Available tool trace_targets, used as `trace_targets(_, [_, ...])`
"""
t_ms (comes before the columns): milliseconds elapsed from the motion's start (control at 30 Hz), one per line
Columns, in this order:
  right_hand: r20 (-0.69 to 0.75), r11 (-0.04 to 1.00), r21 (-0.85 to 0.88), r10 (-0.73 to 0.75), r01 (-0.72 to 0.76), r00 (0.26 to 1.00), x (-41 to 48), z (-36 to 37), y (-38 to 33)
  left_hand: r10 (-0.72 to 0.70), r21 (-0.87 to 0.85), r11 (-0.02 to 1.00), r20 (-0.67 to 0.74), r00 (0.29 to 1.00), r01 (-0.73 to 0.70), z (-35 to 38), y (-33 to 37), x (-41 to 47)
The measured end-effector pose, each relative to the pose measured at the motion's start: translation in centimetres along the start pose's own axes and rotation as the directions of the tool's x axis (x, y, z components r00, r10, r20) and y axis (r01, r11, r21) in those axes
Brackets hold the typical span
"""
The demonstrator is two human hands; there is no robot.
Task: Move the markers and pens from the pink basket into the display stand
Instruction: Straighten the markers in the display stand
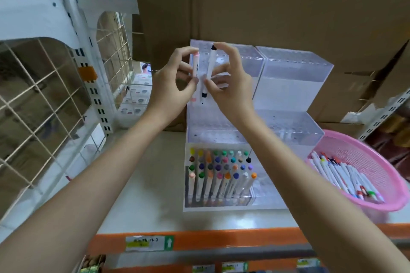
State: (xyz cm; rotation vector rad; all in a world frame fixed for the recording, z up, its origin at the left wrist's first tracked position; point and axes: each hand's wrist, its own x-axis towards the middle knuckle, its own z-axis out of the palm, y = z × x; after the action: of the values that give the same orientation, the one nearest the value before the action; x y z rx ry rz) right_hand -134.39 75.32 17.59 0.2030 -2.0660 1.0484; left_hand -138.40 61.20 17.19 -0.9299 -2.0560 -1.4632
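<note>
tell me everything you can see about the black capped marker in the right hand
The black-capped marker has a slim white barrel, plastic by its look, with a black cap on top and a black section at its lower end. It is held nearly upright, top leaning slightly right, in the air before the upper tier of the clear display stand. The right hand pinches it, a fingertip on the top cap and the thumb at mid barrel.

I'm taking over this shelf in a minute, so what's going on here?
A person is filling the clear display stand. The left hand pinches a pink-capped marker, the right hand a black-capped marker, both raised before the upper tiers. The front tier already holds rows of markers; the pink basket still holds many more.
</note>
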Motion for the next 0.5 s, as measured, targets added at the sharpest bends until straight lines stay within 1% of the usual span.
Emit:
trace_targets(167, [0.006,0.999,-0.032,-0.025,0.025,1.0,-0.4,0.9,0.0,0.032,0.008,0.999,-0.003,0.999,-0.032,0.1,-1.0,-0.8])
trace_targets(500, [-0.042,0.999,-0.03,-0.012,0.011,0.999,-1.3,1.7,1.0,0.015,0.016,1.0,0.002,1.0,-0.015,0.6,-2.0,-1.7])
